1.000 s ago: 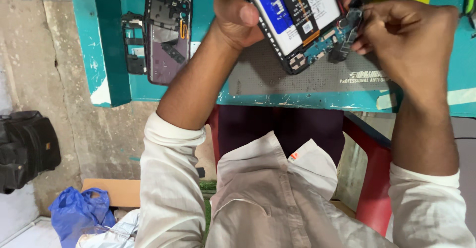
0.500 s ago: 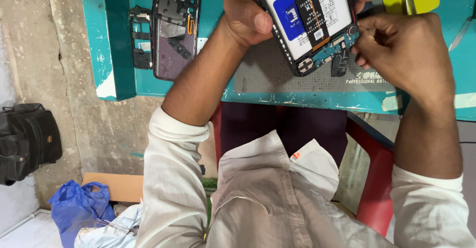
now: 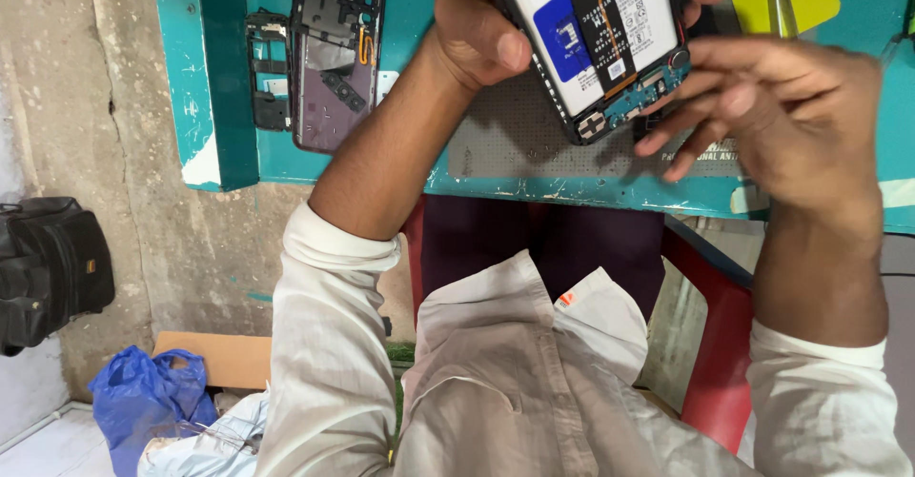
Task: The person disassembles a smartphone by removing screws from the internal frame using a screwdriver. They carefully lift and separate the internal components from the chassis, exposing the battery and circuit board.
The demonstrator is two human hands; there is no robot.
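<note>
Gripping the opened phone [image 3: 610,43] above the grey mat [image 3: 515,143], the left hand [image 3: 477,39] holds steady; the right hand [image 3: 782,120] has loosened, fingers spread by the phone's lower edge.

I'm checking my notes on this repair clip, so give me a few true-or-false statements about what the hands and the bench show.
1. The left hand grips the opened phone. True.
2. The right hand lies flat on the floor. False: its fingers reach the phone's lower edge.
3. A removed back cover lies on the teal table. True.
4. The phone's battery side faces down. False: it faces the camera.
5. A blue bag sits on the floor. True.
</note>
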